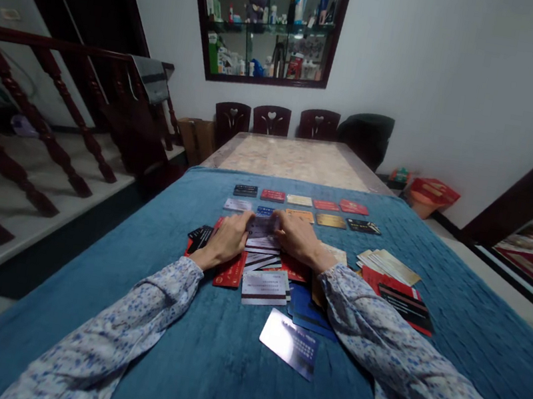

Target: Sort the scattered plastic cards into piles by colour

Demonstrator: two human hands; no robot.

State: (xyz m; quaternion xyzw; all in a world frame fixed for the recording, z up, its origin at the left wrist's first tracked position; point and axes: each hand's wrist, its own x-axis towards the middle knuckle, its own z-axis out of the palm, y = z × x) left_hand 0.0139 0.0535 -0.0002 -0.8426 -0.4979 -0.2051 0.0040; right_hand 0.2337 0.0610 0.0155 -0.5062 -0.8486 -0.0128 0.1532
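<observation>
Between my two hands a silver-grey card (263, 227) is held by its left and right ends, tilted up above the pile. My left hand (226, 239) has its fingers closed at the card's left end. On the right end, my right hand (299, 237) pinches in the same way. Below them lies a loose heap with a red card (229, 270), a white striped card (264, 288) and blue cards (310, 313). Nearest me is a shiny silver card (289, 342). Beyond my hands, small card stacks sit in two rows, among them a black stack (246, 191) and a gold stack (330, 220).
A blue cloth (160, 358) covers the near part of the table. To the right lie fanned pale cards (391, 265) and a black-and-red card (406, 306). Dark chairs (271, 120) stand at the far end, with a wooden railing (61, 93) on the left.
</observation>
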